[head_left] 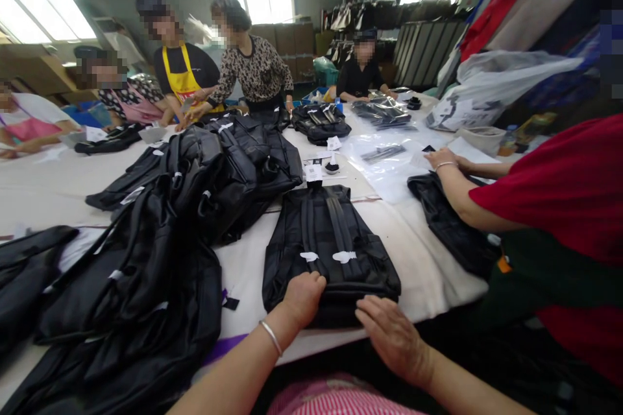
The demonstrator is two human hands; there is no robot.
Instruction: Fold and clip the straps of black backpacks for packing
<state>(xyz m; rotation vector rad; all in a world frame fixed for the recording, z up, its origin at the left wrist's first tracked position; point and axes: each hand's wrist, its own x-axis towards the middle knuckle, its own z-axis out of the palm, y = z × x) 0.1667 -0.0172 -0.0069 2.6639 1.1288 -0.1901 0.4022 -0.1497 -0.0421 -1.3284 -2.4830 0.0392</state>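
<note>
A black backpack (pixel 331 240) lies flat on the white table (pixel 428 266) right before me, straps up, with white tags on the straps. My left hand (pixel 302 297), a bracelet on its wrist, is closed over the backpack's near edge. My right hand (pixel 393 336) rests just to the right at the same edge, fingers stretched out flat and touching the bag.
A large heap of black backpacks (pixel 160 233) fills the table's left side. A person in a red top (pixel 569 207) at my right handles another black bag (pixel 452 227). Clear plastic bags (pixel 384 159) lie beyond. Several other people work along the far edge.
</note>
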